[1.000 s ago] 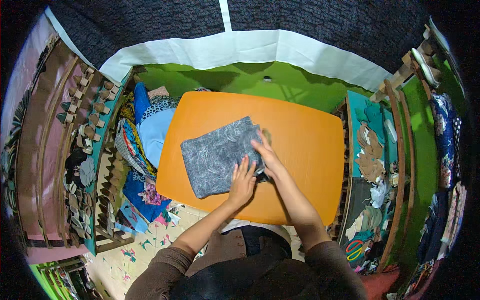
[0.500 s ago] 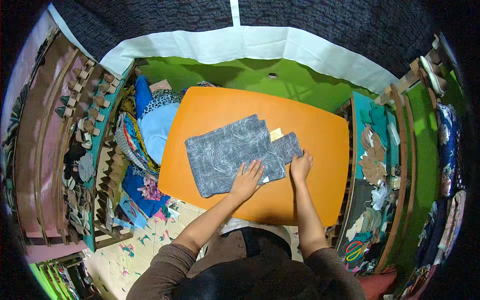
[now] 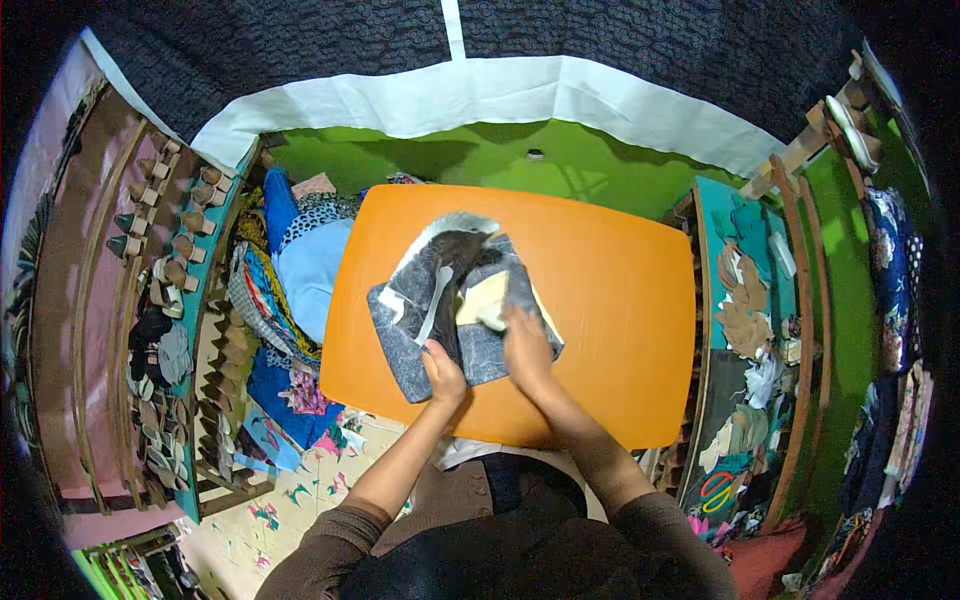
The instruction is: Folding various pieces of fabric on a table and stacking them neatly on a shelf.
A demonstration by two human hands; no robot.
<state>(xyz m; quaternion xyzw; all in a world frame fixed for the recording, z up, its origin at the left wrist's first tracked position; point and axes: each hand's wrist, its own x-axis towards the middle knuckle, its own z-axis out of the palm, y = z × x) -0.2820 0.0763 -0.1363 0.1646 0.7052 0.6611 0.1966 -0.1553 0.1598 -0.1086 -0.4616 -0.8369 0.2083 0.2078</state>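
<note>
The grey streaked fabric [image 3: 400, 350] lies on the orange table [image 3: 620, 320]. A layer of it is lifted and folded over, showing a dark underside with white edges. My left hand [image 3: 445, 378] is closed on the near edge of the lifted layer, thumb on top. My right hand [image 3: 528, 350] is at the fabric's right part, beside a cream-coloured flat piece [image 3: 485, 297] lying on it. Motion smears the right fingers, so I cannot tell whether they grip the piece.
Piled cloth [image 3: 310, 260] stands against the table's left side. A rack with shoe lasts [image 3: 195, 225] is farther left. On the right a shelf [image 3: 720, 330] holds cut brown pieces and scissors [image 3: 716, 492]. Scraps litter the floor [image 3: 300, 500].
The fabric lay flat with my left hand spread on it and my right hand at its right corner. Now a layer is folded up in my left hand, and the right hand has moved left.
</note>
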